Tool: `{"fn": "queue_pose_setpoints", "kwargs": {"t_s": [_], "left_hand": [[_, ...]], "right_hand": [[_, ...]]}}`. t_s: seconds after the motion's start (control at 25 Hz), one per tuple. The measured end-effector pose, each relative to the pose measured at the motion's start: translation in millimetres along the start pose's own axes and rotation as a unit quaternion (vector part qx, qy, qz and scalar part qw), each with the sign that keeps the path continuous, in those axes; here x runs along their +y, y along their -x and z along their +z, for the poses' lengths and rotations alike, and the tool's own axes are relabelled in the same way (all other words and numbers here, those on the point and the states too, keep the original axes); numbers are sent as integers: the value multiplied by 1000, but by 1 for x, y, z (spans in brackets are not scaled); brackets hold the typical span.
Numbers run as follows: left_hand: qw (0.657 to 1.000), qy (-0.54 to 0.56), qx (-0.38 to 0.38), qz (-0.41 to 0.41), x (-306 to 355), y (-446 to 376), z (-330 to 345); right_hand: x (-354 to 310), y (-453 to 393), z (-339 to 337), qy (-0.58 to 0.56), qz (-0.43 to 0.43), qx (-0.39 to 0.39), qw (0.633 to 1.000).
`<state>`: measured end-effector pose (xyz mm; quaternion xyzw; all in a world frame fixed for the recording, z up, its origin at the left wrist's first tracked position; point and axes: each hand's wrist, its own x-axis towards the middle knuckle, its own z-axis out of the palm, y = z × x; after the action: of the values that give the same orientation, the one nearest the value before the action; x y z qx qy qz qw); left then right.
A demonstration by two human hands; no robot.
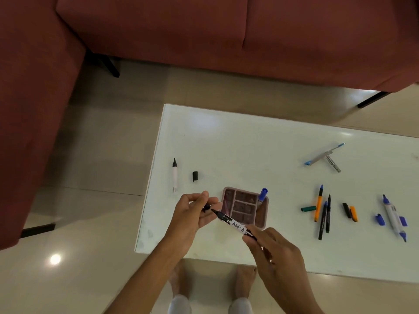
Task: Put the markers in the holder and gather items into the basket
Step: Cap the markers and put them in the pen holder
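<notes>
Left hand (192, 214) pinches a small black cap (206, 207); right hand (275, 250) grips an uncapped marker (234, 225), forearms converging.

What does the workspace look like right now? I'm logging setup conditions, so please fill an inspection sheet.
Surface: white glossy table, reflections on it.
Job's things: pink holder with a blue marker standing in it; uncapped black marker in hand; white marker and loose black cap lying apart; several markers and caps at right; no basket seen.
Clutter: folding metal stand.
Grippers: left hand pinches a small black cap; right hand grips the black marker.
Cables: nothing seen.
Surroundings: red sofa, tiled floor.
</notes>
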<state>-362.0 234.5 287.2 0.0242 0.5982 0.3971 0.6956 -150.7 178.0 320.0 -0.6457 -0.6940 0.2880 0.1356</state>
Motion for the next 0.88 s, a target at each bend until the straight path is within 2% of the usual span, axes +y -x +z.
{"fn": "queue_pose_setpoints", "kwargs": {"t_s": [0.2, 0.4, 0.6, 0.88], "left_hand": [[1000, -22, -13, 16, -11, 7, 14], [995, 52, 60, 61, -13, 4, 16], [997, 0, 17, 81, -17, 11, 20], [989, 54, 91, 103, -43, 17, 23]], "right_hand": [[-2, 1, 2, 8, 18, 9, 1000], [-5, 4, 4, 6, 30, -2, 1000], [-4, 2, 12, 18, 35, 15, 999], [-20, -1, 39, 33, 38, 52, 997]]}}
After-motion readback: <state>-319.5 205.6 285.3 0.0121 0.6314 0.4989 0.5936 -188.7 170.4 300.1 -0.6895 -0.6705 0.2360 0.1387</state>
